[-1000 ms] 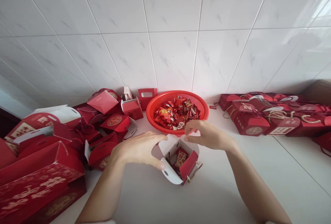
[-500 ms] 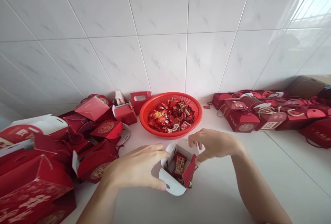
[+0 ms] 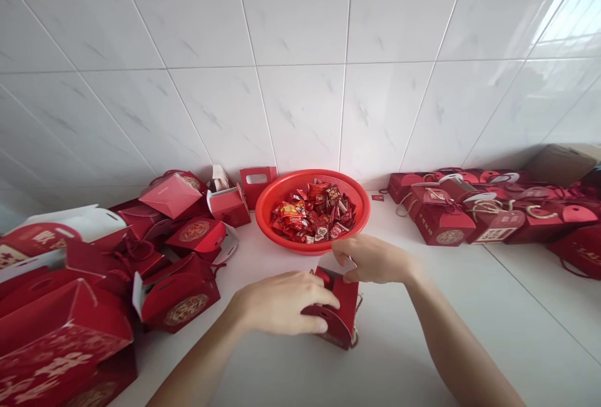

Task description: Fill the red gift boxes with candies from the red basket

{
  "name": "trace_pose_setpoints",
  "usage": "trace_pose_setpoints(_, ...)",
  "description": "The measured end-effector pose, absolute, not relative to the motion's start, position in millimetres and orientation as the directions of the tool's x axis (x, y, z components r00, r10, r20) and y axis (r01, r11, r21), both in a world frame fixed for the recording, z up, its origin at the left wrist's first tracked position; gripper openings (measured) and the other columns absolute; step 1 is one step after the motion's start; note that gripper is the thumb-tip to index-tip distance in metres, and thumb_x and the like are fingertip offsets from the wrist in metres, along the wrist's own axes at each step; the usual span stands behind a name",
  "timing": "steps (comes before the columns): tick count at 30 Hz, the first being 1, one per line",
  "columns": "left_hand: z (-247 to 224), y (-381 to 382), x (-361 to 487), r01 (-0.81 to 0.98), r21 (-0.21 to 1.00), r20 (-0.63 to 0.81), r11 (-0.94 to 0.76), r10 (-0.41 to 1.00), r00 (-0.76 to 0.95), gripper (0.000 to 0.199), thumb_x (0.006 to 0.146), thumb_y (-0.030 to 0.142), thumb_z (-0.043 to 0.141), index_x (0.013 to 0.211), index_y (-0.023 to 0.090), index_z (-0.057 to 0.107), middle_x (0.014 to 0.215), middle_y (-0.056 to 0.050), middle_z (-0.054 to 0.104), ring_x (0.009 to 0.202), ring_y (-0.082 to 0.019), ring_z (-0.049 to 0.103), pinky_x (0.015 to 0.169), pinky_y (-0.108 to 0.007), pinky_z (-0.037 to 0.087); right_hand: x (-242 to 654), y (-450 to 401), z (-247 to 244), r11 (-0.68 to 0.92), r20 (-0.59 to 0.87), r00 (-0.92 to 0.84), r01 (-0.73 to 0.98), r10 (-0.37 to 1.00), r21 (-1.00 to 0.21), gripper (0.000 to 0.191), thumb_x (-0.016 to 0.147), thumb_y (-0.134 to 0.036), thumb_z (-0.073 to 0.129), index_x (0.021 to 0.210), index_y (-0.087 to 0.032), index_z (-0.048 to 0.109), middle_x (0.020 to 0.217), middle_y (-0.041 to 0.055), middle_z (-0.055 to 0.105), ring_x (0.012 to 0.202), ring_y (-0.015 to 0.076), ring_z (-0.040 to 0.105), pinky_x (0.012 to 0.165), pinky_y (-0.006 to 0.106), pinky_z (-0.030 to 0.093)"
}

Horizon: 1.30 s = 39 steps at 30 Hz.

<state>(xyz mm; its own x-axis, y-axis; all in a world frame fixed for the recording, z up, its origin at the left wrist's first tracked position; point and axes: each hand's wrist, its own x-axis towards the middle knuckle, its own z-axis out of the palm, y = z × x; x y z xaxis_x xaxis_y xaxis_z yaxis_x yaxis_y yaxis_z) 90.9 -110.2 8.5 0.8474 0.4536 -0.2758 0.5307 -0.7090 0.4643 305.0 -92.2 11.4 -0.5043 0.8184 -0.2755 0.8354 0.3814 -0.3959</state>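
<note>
The left hand (image 3: 286, 302) curls over a red box (image 3: 348, 303); the right hand (image 3: 375, 260) bends near its pale flap (image 3: 327, 262). Whether the fingers grip is unclear. Flap-folding seems underway, calling for careful alignment.

The left hand (image 3: 284, 303) grips the near side of a small red box (image 3: 345, 303) on a white counter (image 3: 282, 369); the right hand (image 3: 375, 258) curls its fingers at the far edge. Behind stands a red basket (image 3: 300, 246) of wrapped sweets (image 3: 323, 210), with red boxes (image 3: 192, 300) to either side
</note>
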Motion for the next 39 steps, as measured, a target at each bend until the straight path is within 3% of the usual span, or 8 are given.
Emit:
trace_pose_setpoints(5, 4, -104, 95, 0.608, 0.495, -0.307, -0.621, 0.529, 0.791, 0.02, 0.086, 0.031, 0.064, 0.103, 0.025, 0.073, 0.111, -0.004, 0.073, 0.105, -0.027, 0.066, 0.088, -0.032, 0.047, 310, -93, 13, 0.461, -0.175, -0.645, 0.685, 0.744, -0.565, 0.016, 0.077, -0.011, 0.07, 0.082, -0.018, 0.057, 0.083, 0.0, 0.063, 0.071, 0.0131, 0.058, 0.054, 0.022, 0.034)
trace_pose_setpoints(10, 2, -104, 95, 0.756, 0.363, -0.304, -0.545, 0.697, 0.649, 0.025, 0.077, 0.045, 0.072, 0.083, 0.021, 0.068, 0.093, -0.006, 0.069, 0.088, -0.03, 0.066, 0.075, -0.035, 0.046, 312, -95, 12, 0.513, -0.17, -0.733, 0.603, 0.659, -0.611, 0.007, 0.081, -0.017, 0.071, 0.081, -0.017, 0.064, 0.08, 0.0018, 0.067, 0.075, 0.0153, 0.062, 0.062, 0.023, 0.045)
trace_pose_setpoints(14, -2, -104, 94, 0.803, 0.335, -0.29, -0.493, 0.757, 0.586, 0.041, 0.072, 0.052, 0.076, 0.097, 0.021, 0.066, 0.106, -0.008, 0.066, 0.096, -0.032, 0.064, 0.079, -0.036, 0.048, 312, -95, 8, 0.516, -0.227, -0.744, 0.617, 0.629, -0.594, 0.005, 0.081, -0.018, 0.071, 0.084, -0.016, 0.067, 0.079, 0.0029, 0.068, 0.076, 0.0165, 0.063, 0.062, 0.024, 0.045)
trace_pose_setpoints(18, -5, -97, 95, 0.679, 0.488, -0.286, -0.549, 0.634, 0.719, 0.046, 0.076, 0.042, 0.076, 0.118, 0.028, 0.064, 0.135, -0.006, 0.056, 0.122, -0.03, 0.056, 0.099, -0.036, 0.045, 313, -95, 10, 0.517, -0.204, -0.756, 0.592, 0.623, -0.618, 0.003, 0.082, -0.019, 0.07, 0.083, -0.016, 0.069, 0.082, 0.0031, 0.069, 0.078, 0.0163, 0.064, 0.065, 0.024, 0.047)
trace_pose_setpoints(20, -6, -93, 97, 0.625, 0.549, -0.295, -0.555, 0.571, 0.766, 0.043, 0.078, 0.041, 0.075, 0.119, 0.03, 0.065, 0.137, -0.004, 0.055, 0.127, -0.029, 0.054, 0.102, -0.034, 0.043, 315, -96, 13, 0.504, -0.203, -0.723, 0.627, 0.661, -0.593, 0.005, 0.083, -0.021, 0.068, 0.083, -0.017, 0.068, 0.084, 0.0038, 0.069, 0.079, 0.0166, 0.064, 0.063, 0.023, 0.046)
trace_pose_setpoints(27, -3, -93, 97, 0.794, 0.41, -0.426, -0.449, 0.675, 0.602, 0.047, 0.072, 0.056, 0.075, 0.108, 0.026, 0.067, 0.104, -0.007, 0.058, 0.097, -0.03, 0.061, 0.078, -0.034, 0.047, 324, -89, 12, 0.41, -0.336, -0.579, 0.79, 0.743, -0.455, 0.01, 0.084, -0.021, 0.067, 0.074, -0.017, 0.066, 0.079, 0.0039, 0.07, 0.075, 0.0175, 0.065, 0.057, 0.024, 0.042)
trace_pose_setpoints(33, -2, -98, 94, 0.813, 0.405, -0.416, -0.417, 0.708, 0.571, 0.044, 0.073, 0.055, 0.072, 0.106, 0.026, 0.066, 0.103, -0.005, 0.057, 0.093, -0.027, 0.062, 0.072, -0.03, 0.045, 325, -71, -11, 0.49, -0.379, -0.736, 0.664, 0.561, -0.565, 0.012, 0.084, -0.02, 0.067, 0.077, -0.019, 0.076, 0.081, 0.0016, 0.075, 0.078, 0.0166, 0.066, 0.07, 0.026, 0.046)
trace_pose_setpoints(39, 1, -99, 91, 0.849, 0.379, -0.432, -0.367, 0.741, 0.514, 0.043, 0.073, 0.053, 0.071, 0.105, 0.025, 0.066, 0.104, -0.005, 0.057, 0.089, -0.026, 0.062, 0.07, -0.03, 0.045, 325, -56, -32, 0.434, -0.376, -0.817, 0.558, 0.437, -0.707, 0.024, 0.081, -0.043, 0.075, 0.085, -0.02, 0.081, 0.082, 0.0013, 0.077, 0.081, 0.0165, 0.067, 0.079, 0.026, 0.049)
